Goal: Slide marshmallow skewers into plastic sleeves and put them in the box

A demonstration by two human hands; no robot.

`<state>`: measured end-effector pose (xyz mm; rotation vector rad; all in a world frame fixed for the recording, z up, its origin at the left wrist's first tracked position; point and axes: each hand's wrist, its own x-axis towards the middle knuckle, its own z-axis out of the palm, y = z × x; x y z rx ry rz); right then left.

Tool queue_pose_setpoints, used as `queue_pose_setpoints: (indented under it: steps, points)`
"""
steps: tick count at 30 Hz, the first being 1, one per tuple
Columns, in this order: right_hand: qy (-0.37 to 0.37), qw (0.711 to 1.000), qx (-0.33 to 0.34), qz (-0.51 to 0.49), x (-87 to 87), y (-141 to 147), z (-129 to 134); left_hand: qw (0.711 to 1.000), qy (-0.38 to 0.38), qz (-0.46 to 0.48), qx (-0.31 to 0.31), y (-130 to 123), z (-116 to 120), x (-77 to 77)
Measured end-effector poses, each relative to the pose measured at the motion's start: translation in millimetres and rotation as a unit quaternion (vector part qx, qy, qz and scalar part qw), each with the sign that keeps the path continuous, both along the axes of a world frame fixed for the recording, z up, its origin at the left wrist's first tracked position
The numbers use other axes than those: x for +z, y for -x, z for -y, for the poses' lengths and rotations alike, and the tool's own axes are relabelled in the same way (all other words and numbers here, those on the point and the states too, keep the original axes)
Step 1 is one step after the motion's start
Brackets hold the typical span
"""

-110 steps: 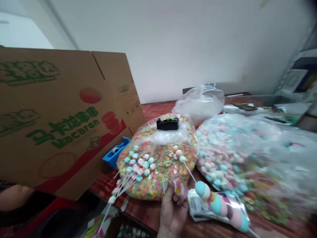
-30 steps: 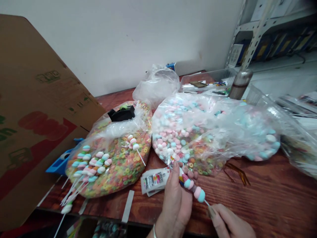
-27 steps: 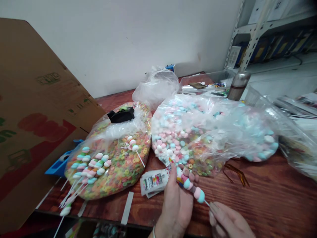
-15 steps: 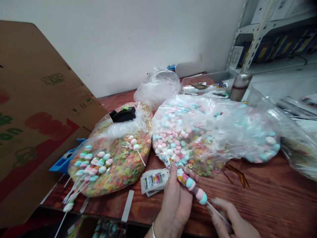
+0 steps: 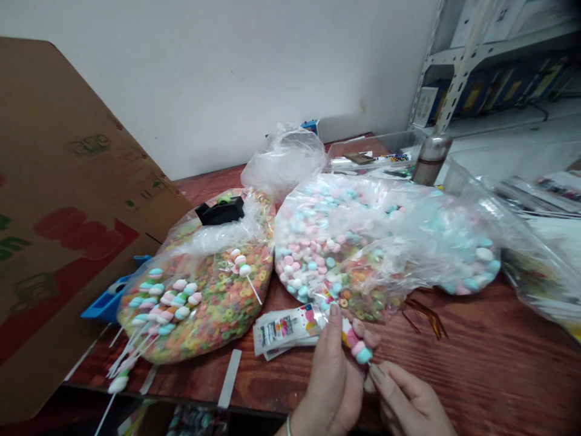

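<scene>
A candy skewer (image 5: 356, 344) of pastel pink and blue marshmallow pieces sits at the near edge of the table, mostly inside the curled fingers of the left hand (image 5: 329, 381), which is closed around it with the thumb raised. Only its blue-tipped end pokes out to the right. The right hand (image 5: 408, 402) is just beside that end, its fingers curved inward, but whether they grip the skewer or its stick cannot be told. Just left of the thumb lies a stack of printed wrappers (image 5: 284, 330), touching the left hand. Beyond the hands, a clear bag of marshmallows (image 5: 363, 242) lies far right of center, with loose gold twist ties (image 5: 424, 319) near its right side. To the left, a clear bag of fruit cereal rings (image 5: 195, 309) carries finished skewers (image 5: 166, 300), sticks pointing to the near left, and a black tape dispenser (image 5: 221, 212) on top. A blue dispenser (image 5: 106, 306) sits against a tilted cardboard box (image 5: 68, 242) at far left. Farther back stand a steel flask (image 5: 431, 160) and a plastic tray (image 5: 372, 158) on the wooden table (image 5: 499, 369).
</scene>
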<state>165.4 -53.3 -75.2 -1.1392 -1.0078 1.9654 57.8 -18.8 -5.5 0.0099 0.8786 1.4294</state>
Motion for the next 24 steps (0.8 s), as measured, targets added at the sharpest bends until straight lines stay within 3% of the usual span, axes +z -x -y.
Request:
queue_pose_setpoints:
  steps: [3,6,10,13,20,24]
  points:
    - [0.079,0.994,-0.03,-0.076,-6.5,9,0,0.999,-0.011,-0.001,-0.045,-2,6,-5.5]
    - [0.063,0.994,-0.038,-0.08,-8.6,11,3,0.999,-0.024,-0.028,-0.016,8,1,-5.7]
    - [-0.08,0.996,-0.036,0.025,-0.2,9,0,0.997,-0.045,-0.057,-0.006,12,-7,-4.5]
    - [-0.201,0.969,-0.065,0.125,6.7,10,-8,0.996,-0.046,-0.069,-0.027,1,-2,-7.0]
    - [-0.324,0.916,-0.025,0.233,2.8,6,-4,0.997,-0.027,-0.07,-0.012,0,6,-12.4]
    - [-0.288,0.92,-0.074,0.256,5.4,12,-1,0.996,-0.033,-0.07,-0.047,-4,10,-20.8]
